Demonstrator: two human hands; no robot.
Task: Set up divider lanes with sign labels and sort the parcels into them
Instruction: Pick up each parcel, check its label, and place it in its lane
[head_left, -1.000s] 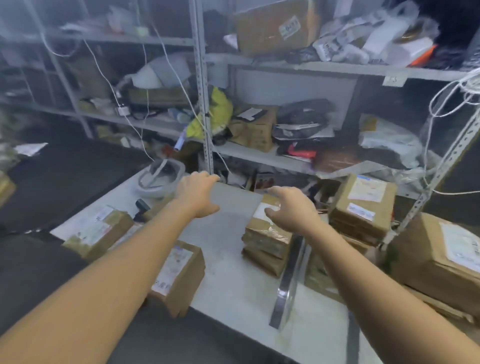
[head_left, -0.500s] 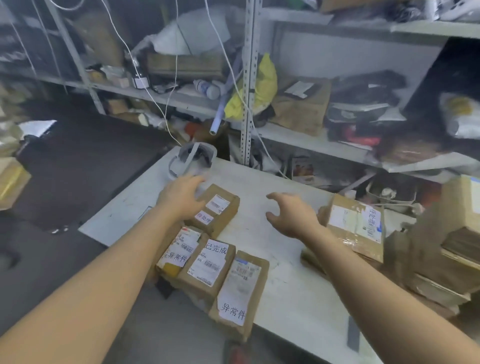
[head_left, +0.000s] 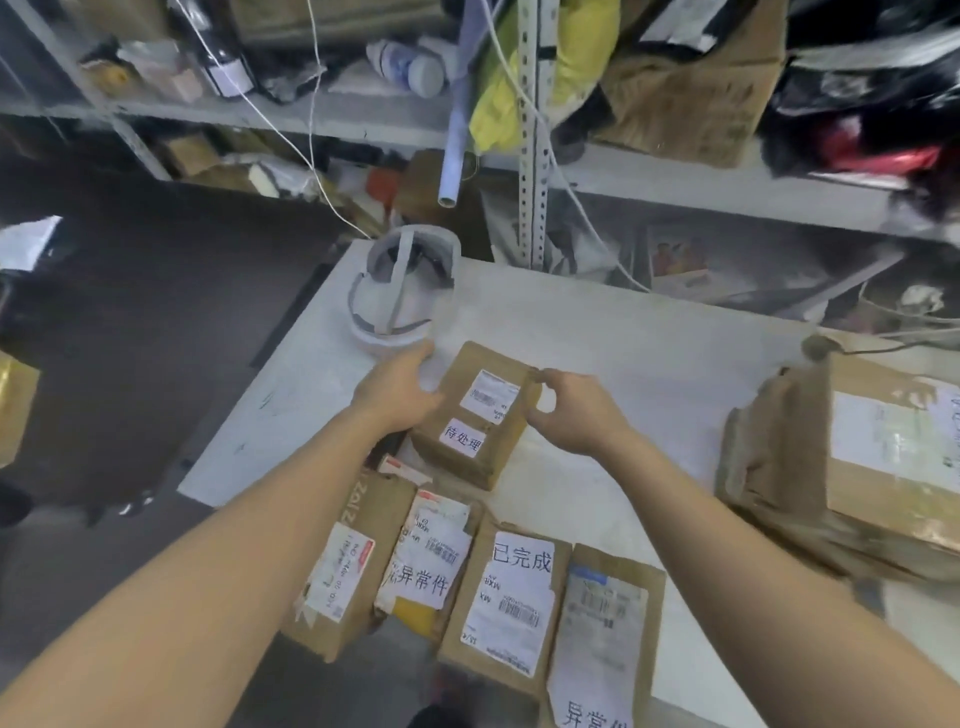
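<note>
A small brown parcel (head_left: 475, 415) with a shipping label and a white sign sticker lies on the white table (head_left: 649, 364). My left hand (head_left: 397, 395) grips its left edge with curled fingers. My right hand (head_left: 576, 410) pinches its far right corner between thumb and forefinger. Along the table's near edge lie several more brown parcels side by side: one with a red-edged label (head_left: 348, 566), one carrying a handwritten-style sign (head_left: 426, 561), one with a printed sign (head_left: 511, 597), and one at the right end (head_left: 602, 634).
A white headset-like object (head_left: 400, 301) sits at the table's far left corner, just beyond my left hand. A stack of larger taped parcels (head_left: 857, 467) fills the right side. Cluttered metal shelving (head_left: 532, 130) with hanging cables stands behind the table. Dark floor lies to the left.
Both hands have closed in on the small parcel: the left now grips its left edge and the right, which hovered open, pinches its right corner. The view has dropped lower and closer.
</note>
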